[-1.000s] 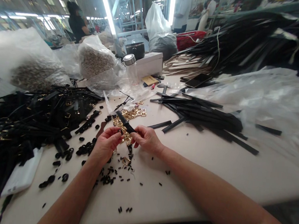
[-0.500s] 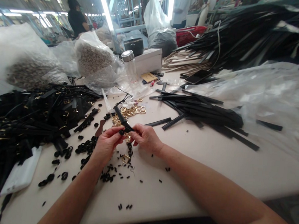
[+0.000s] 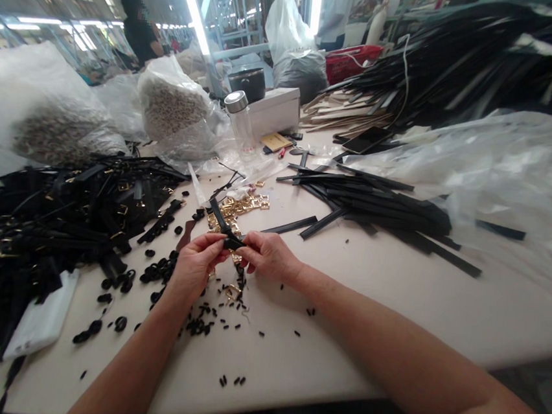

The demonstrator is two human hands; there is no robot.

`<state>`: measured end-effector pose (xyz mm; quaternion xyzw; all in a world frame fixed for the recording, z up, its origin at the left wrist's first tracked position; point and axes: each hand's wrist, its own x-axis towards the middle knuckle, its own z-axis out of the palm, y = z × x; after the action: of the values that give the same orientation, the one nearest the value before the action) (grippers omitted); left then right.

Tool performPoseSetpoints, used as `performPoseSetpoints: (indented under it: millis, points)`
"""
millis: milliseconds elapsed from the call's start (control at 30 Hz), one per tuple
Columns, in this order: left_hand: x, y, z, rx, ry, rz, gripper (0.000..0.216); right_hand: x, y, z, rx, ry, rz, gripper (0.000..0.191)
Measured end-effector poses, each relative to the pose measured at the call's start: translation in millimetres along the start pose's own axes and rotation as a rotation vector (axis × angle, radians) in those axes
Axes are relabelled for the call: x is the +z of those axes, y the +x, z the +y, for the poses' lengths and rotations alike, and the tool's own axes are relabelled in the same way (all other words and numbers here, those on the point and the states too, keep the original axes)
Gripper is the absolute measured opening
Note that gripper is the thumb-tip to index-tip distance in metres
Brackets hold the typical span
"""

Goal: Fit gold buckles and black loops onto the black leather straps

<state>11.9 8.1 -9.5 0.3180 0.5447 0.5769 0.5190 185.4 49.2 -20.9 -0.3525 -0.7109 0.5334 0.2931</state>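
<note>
Both my hands meet over the middle of the table. Between them is a black strap [image 3: 219, 218], its far end reaching up and left over a pile of gold buckles [image 3: 247, 205]. My right hand [image 3: 271, 257] pinches the strap near its close end. My left hand [image 3: 200, 257] is closed with thumb and fingertips on a small black loop [image 3: 228, 243], which touches the strap; whether the strap passes through it I cannot tell. Below my hands lie many small black pieces [image 3: 200, 325]. More black loops [image 3: 155, 270] are scattered beside my left wrist.
A heap of black straps with buckles [image 3: 84, 214] fills the left, beside a white block [image 3: 43, 318]. Loose black strips [image 3: 374, 200] lie at right, near plastic sheeting [image 3: 499, 163]. Behind stand a glass bottle [image 3: 241, 122], a white box [image 3: 278, 111] and filled bags [image 3: 171, 102].
The small black loop in my left hand has come up against the strap; earlier it showed slightly apart. My right hand keeps its pinch, and the strap has shifted slightly.
</note>
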Motion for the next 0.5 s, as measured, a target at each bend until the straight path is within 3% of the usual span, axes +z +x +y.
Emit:
performPoseSetpoints:
  millis: [333, 500]
  points:
    - [-8, 0, -4, 0.094, 0.242, -0.066, 0.029, -8, 0, -5, -0.027, -0.304, -0.019, 0.011]
    - [-13, 2, 1, -0.051, 0.214, -0.109, 0.029, -9, 0, -5, -0.132, -0.373, -0.039, 0.010]
